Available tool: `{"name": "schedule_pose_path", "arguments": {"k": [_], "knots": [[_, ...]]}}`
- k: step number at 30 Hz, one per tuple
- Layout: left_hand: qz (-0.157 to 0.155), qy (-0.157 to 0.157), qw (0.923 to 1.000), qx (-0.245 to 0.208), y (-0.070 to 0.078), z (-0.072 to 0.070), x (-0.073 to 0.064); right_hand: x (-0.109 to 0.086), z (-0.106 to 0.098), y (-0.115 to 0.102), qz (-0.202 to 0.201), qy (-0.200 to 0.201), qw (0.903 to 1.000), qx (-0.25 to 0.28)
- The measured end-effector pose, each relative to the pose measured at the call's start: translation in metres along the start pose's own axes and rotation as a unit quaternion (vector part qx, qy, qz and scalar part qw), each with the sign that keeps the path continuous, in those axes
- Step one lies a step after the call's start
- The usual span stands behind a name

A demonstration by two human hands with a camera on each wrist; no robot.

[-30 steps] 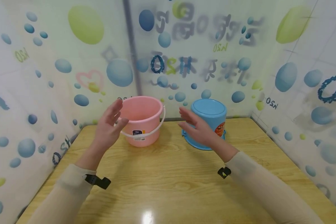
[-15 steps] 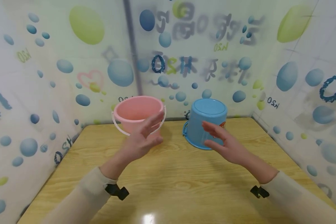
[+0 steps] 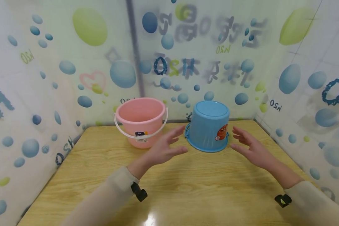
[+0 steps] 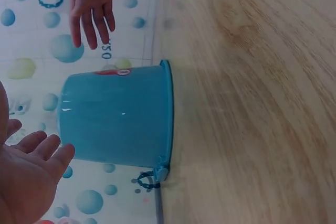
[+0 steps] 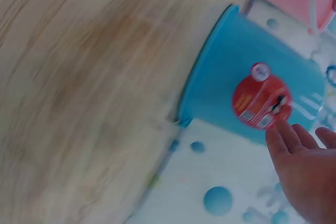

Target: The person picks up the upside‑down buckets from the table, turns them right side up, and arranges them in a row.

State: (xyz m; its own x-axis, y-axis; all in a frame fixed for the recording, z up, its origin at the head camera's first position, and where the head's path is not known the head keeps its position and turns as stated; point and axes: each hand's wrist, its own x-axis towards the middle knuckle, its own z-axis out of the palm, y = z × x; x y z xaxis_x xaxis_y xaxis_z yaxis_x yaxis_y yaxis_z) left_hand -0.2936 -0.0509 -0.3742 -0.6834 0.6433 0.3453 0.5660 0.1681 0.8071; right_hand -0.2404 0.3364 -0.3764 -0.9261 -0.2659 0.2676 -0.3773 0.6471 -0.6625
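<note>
A blue bucket (image 3: 206,131) stands upside down on the wooden table, its base up and a round red label on its side. To its left, a pink bucket (image 3: 142,121) stands upright with its white handle hanging across the front. My left hand (image 3: 165,147) is held in front of the two buckets, fingers extended toward the blue one and nothing in its grasp. On the other side, my right hand (image 3: 251,149) reaches toward the blue bucket with relaxed fingers and holds nothing. In the left wrist view, both hands flank the blue bucket (image 4: 118,116).
The wooden table (image 3: 186,185) extends back to a wall covering (image 3: 169,47) printed with blue and green bubbles, which also closes in both sides. A dark band camera (image 3: 139,191) sits on the left wrist and another (image 3: 283,200) on the right.
Both hands have moved rightward. The left hand went from beside the pink bucket toward the blue one; the right hand passed across the blue bucket to its right side. Both buckets stayed put.
</note>
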Motion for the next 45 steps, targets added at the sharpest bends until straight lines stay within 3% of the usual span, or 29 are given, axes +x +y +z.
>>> {"name": "schedule_pose_path", "arguments": {"k": [4,11,18,25,31,39,45], "knots": [[-0.042,-0.005,0.9991,0.002,-0.021,0.008,0.012,0.007,-0.004,0.022,0.039,-0.018,0.9989,-0.019],[-0.093,0.000,0.9948,0.040,-0.054,0.017,0.032,0.026,-0.005,0.051,0.067,-0.053,0.9956,-0.038],[-0.168,0.009,0.9841,0.057,-0.078,0.019,0.055,0.045,-0.001,0.068,0.117,-0.111,0.9860,-0.041],[-0.188,-0.017,0.9781,0.088,-0.100,0.027,0.071,0.058,0.004,0.079,0.157,-0.152,0.9742,-0.056],[-0.195,-0.039,0.9725,0.121,-0.104,0.035,0.080,0.069,0.011,0.085,0.162,-0.155,0.9732,-0.053],[-0.244,-0.039,0.9607,0.127,-0.097,0.041,0.084,0.079,0.019,0.087,0.138,-0.155,0.9774,-0.039],[-0.245,-0.040,0.9608,0.122,-0.096,0.040,0.084,0.083,0.024,0.083,0.133,-0.148,0.9784,-0.056]]}}
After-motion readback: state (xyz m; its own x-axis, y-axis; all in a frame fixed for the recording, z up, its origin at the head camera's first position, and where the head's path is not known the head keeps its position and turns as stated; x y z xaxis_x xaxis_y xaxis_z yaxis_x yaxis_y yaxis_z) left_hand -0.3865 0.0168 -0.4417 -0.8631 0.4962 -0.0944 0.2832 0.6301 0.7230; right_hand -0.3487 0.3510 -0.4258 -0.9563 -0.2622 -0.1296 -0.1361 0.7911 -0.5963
